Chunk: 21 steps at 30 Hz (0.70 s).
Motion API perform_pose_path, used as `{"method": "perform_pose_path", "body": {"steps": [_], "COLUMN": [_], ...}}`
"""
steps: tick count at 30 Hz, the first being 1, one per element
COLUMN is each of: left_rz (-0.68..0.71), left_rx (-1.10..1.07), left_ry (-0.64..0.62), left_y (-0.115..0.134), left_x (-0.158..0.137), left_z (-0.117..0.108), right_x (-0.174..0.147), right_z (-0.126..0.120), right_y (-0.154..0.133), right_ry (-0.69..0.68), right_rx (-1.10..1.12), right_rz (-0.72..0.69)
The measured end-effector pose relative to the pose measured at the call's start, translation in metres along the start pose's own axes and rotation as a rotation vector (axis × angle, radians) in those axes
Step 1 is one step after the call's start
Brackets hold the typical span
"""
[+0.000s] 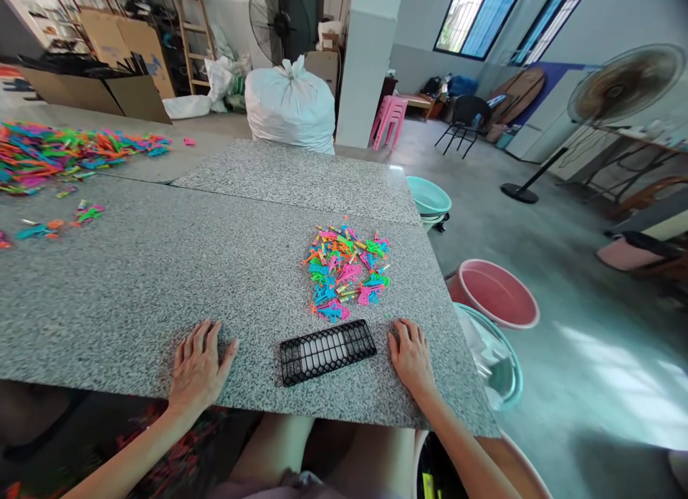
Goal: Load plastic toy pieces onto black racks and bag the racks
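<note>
My left hand (198, 366) lies palm down on the speckled stone table (236, 255) near its front edge, fingers stretched and thumb apart, holding nothing. Flat on the tabletop to the right of centre rests my right hand (411, 354), also with no object in it. Between the two hands sits a black plastic rack (327, 351) with rows of openings, slightly slanted and closer to the right hand. Just beyond the rack is a small pile of bright plastic pieces (348, 269) in pink, blue, green and orange, some looking like toy guns. Neither hand touches the rack or the pile.
A larger heap of coloured pieces (64, 155) covers the far left, with a few strays nearer. Behind the table stands a tied white sack (290, 105). Along the right edge are a pink basin (497, 295), a teal tub (516, 373) and a turquoise basin (428, 196).
</note>
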State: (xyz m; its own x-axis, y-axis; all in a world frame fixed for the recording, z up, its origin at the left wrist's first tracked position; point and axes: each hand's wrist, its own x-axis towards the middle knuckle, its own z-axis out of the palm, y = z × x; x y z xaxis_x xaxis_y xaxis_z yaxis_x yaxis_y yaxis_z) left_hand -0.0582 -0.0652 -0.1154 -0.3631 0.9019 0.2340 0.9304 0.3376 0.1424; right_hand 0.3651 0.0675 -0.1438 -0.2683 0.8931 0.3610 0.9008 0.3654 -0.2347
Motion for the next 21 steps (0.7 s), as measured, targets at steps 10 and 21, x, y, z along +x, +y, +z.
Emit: {"method": "perform_pose_path", "body": {"steps": [10,21], "left_rz": [0.035,0.073], "left_rx": [-0.063,-0.132], "left_ry": [-0.029,0.046], "left_y": [-0.0003,0.0074], "left_x": [-0.0013,-0.0034], "left_z": [0.0000,-0.0043], "right_x": [0.0046,0.0061], "right_z": [-0.0080,-0.0060], "right_y": [-0.0059,-0.0038], "right_ry": [-0.017,-0.003], "right_rx": [0.047,0.035], "right_rz": [0.055,0.061]}}
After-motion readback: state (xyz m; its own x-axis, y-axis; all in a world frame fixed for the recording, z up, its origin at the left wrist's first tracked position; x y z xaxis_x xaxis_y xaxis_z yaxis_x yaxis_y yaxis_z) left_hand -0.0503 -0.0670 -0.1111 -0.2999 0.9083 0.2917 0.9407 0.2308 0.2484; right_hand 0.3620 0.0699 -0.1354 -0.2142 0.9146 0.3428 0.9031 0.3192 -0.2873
